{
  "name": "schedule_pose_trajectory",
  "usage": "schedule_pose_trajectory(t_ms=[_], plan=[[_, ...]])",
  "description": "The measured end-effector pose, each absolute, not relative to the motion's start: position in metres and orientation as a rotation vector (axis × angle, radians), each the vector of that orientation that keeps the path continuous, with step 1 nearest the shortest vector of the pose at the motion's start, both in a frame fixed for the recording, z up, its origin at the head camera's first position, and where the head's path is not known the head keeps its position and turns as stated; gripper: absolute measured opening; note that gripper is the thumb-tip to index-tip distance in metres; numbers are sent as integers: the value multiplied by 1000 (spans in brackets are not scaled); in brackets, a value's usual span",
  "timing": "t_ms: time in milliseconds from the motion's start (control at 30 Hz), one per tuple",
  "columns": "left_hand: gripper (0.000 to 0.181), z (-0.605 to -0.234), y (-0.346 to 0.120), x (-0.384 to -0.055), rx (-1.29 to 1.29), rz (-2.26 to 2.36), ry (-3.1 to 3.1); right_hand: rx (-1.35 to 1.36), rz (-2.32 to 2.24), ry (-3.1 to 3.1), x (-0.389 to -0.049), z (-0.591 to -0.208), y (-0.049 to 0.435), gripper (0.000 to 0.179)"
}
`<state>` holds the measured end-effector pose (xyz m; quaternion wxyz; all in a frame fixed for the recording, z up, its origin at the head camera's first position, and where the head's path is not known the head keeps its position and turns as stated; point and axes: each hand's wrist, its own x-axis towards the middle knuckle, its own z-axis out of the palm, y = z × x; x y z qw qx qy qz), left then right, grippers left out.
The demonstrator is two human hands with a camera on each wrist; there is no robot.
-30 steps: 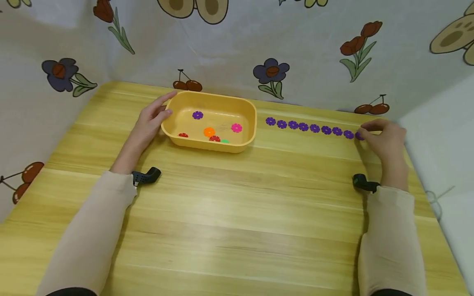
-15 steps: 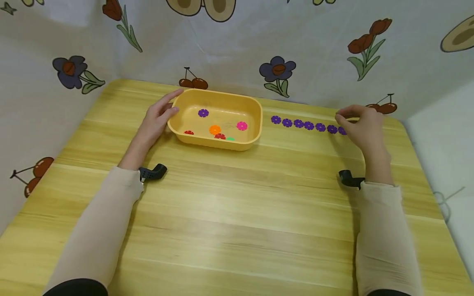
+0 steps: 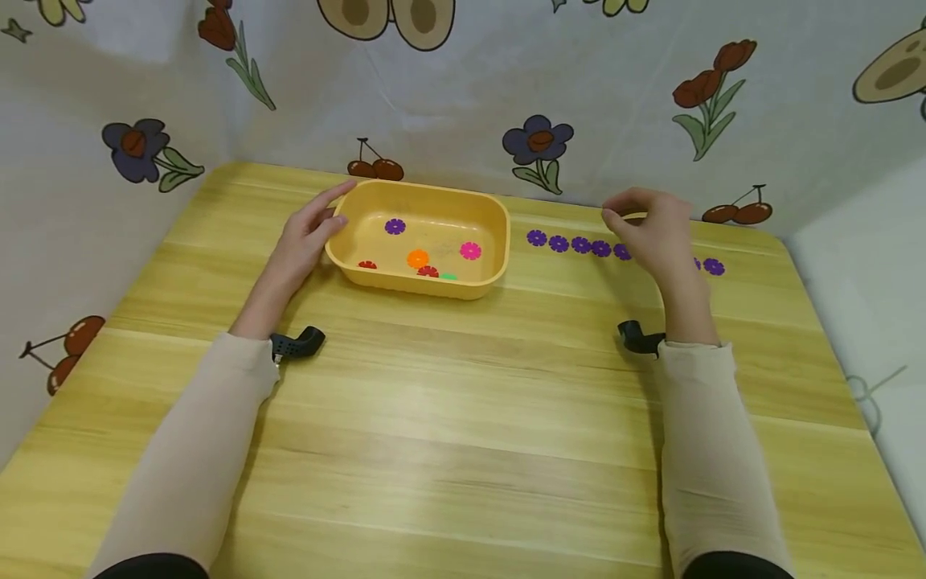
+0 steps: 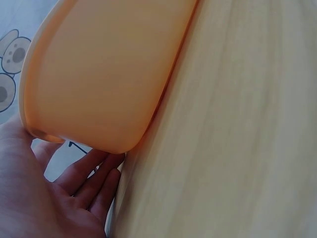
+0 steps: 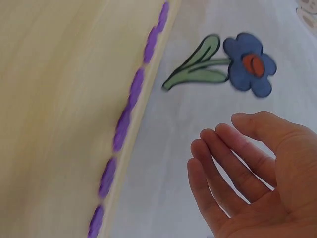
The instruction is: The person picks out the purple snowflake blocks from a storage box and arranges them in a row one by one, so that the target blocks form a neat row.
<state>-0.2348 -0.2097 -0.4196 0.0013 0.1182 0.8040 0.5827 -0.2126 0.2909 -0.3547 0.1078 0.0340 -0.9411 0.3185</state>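
Note:
A yellow plastic tray [image 3: 415, 290] stands toward the table's far edge, holding several flower-shaped plastic pieces: purple [image 3: 395, 227], orange [image 3: 417, 258], pink [image 3: 470, 251], red and green. My left hand [image 3: 292, 249] holds the tray's left end, thumb at the rim and the other fingers along the outside, as the left wrist view also shows [image 4: 74, 193]. To the right of the tray runs a row of purple flower pieces [image 3: 559, 244], partly hidden by my right hand [image 3: 654, 233]. That hand hovers above the row, its fingers [image 5: 223, 173] relaxed and nothing between them.
The wooden table [image 3: 463, 418] reaches back to a wall covering [image 3: 434, 104] printed with flowers and cherries. Each wrist wears a small black camera [image 3: 298, 343]. A white surface [image 3: 875, 322] lies beyond the table's right edge.
My right hand has let go of the last purple piece at the row's right end, lifted, and moved left along the row. My left hand stays at the tray.

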Motion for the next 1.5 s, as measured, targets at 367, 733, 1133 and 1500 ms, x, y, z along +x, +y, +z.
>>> schedule_pose_trajectory(t_ms=[367, 733, 1133, 1500], plan=[[49, -420, -218, -232, 361, 1851, 2522, 288, 1061, -2706, -234, -347, 222, 26], [50, -420, -219, -231, 371, 1887, 2492, 469, 1114, -2661, -247, -345, 166, 20], [49, -419, -215, -236, 382, 1873, 2505, 559, 1217, -2691, -249, -341, 119, 19], [50, -422, -211, -234, 414, 1912, 2465, 751, 1147, -2854, -252, -345, 62, 25]])
